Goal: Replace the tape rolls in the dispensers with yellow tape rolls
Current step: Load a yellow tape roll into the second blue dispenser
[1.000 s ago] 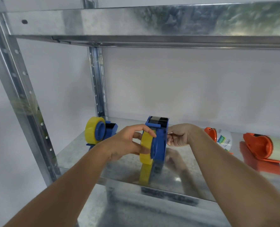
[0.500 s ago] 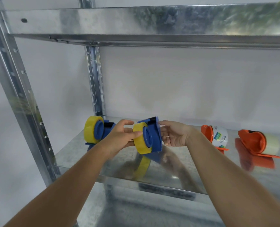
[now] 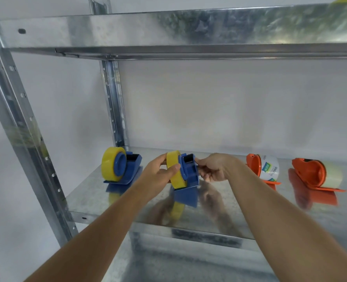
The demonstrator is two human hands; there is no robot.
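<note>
A blue dispenser [image 3: 190, 173] with a yellow tape roll [image 3: 173, 171] on it rests on the metal shelf [image 3: 99, 192], near its middle. My left hand [image 3: 158, 173] grips the yellow roll from the left, thumb on its rim. My right hand [image 3: 211, 167] holds the dispenser's right side. Further left stands a second blue dispenser [image 3: 129, 169] carrying its own yellow roll [image 3: 109, 166]. To the right sit two orange dispensers: one [image 3: 254, 165] with a white printed roll [image 3: 270, 166], the other [image 3: 310, 174] with a pale clear roll [image 3: 333, 176].
A galvanised upper shelf [image 3: 168, 31] spans the top of the view, with something yellow at its far right edge. Steel uprights [image 3: 22, 127] stand at the left and at the back corner [image 3: 115, 106]. A white wall closes the back.
The blue dispenser with the yellow roll has gone from standing on end in both hands to lying flat on the shelf. Both hands came down with it and still hold it.
</note>
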